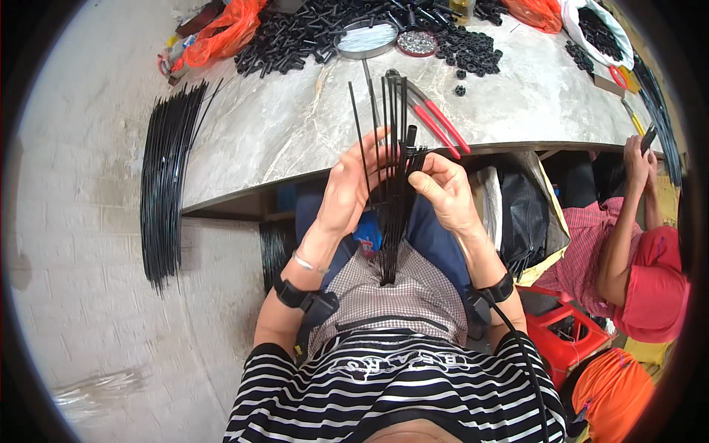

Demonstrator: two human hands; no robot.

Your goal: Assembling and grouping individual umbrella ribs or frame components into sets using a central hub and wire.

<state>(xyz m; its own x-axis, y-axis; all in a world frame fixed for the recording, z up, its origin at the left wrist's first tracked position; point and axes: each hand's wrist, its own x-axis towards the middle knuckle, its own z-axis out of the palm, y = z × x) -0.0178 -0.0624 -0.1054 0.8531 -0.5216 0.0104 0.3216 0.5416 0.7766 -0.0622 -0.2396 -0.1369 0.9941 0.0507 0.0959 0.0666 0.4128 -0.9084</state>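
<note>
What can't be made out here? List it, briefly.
Head view only:
- Left hand: its fingertips are hidden behind the bundle of thin black rods.
- Rods' lower ends: lost against the checked cloth on the lap.
- Right hand: how its fingertips grip the short black tube is too small to tell.
- Red-handled pliers: jaws hidden behind the rods.
- Round tin: contents too small.

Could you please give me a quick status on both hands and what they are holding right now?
Left hand shut on bundle of thin black rods. Right hand pinching short black tube at a rod tip. Red-handled pliers on table, apart.
</note>
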